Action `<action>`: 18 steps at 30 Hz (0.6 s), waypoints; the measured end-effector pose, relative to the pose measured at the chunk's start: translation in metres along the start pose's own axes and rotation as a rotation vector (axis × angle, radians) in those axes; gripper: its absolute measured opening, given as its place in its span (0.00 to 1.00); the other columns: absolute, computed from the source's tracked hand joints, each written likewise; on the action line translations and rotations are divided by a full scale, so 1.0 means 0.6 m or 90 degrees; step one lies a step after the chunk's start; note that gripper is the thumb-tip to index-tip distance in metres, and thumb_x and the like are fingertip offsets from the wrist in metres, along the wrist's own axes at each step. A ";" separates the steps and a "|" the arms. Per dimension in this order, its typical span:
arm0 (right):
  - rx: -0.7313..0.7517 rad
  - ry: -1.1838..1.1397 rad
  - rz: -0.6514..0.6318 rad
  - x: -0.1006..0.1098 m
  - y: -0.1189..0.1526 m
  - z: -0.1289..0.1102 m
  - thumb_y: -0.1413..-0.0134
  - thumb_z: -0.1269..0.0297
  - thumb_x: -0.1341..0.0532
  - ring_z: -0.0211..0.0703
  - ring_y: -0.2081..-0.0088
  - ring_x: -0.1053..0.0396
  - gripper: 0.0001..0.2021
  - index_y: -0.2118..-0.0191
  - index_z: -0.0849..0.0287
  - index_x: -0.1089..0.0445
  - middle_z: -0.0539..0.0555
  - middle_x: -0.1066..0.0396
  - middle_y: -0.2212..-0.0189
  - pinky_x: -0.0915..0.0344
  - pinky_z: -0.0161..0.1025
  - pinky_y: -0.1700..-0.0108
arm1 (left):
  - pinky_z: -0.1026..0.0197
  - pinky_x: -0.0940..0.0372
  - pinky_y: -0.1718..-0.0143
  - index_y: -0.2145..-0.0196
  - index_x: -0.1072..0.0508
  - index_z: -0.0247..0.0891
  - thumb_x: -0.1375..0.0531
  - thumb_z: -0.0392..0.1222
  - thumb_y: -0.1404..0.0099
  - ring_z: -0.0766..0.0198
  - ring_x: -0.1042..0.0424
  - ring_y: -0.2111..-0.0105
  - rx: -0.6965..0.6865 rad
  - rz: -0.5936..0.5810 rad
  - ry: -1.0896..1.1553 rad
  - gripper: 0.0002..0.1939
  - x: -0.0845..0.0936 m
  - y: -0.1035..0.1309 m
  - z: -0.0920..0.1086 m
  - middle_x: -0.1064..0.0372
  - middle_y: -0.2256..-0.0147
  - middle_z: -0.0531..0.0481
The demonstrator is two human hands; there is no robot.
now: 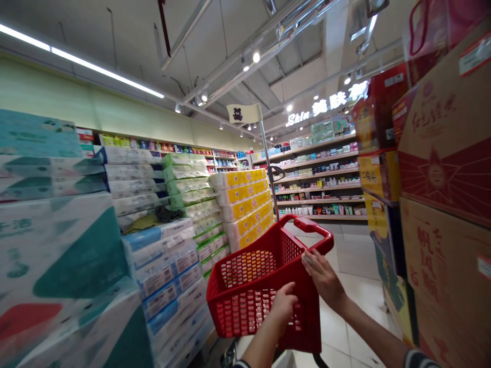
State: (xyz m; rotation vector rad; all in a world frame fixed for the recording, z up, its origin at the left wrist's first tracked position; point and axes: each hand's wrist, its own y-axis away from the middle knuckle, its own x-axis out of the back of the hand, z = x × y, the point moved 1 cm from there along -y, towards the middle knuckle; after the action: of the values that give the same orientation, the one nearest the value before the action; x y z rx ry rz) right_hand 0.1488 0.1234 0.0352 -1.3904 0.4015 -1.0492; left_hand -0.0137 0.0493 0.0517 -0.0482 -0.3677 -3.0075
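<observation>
Red shopping basket (249, 278): just ahead of both hands, tilted in view, the handle end up and to the right; its underside is partly hidden.
Long axis: from the basket's left end toward the handle (312, 226) at its far right corner.
Right hand (322, 276): fingers stretched together at the near rim, by that corner; whether they pinch it, I cannot tell.
Left hand (284, 302): fingers loosely bent, gripping nothing that shows, in front of the near slotted wall; contact is unclear.
Nearer to the handle: the right hand, with the handle just beyond its fingertips.
Flag pole (267, 158): upright beyond the basket's far edge.
Left side: stacked tissue packs (164, 276).
Right side: printed cartons (441, 245).
Beyond: stocked shelves (318, 218).
</observation>
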 end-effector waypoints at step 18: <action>0.057 -0.062 -0.192 -0.081 0.049 -0.099 0.44 0.79 0.51 0.50 0.36 0.56 0.22 0.45 0.60 0.36 0.56 0.40 0.43 0.49 0.52 0.40 | 0.43 0.62 0.38 0.38 0.49 0.34 0.51 0.36 0.40 0.54 0.62 0.36 -0.328 0.187 -0.935 0.31 0.121 -0.019 -0.114 0.61 0.35 0.44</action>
State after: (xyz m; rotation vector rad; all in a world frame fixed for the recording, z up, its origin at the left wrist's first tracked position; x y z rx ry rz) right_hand 0.0880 0.1211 -0.0202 -1.4431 0.0714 -1.2215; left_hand -0.0886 0.0357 -0.0139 -2.0682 0.3279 -2.1047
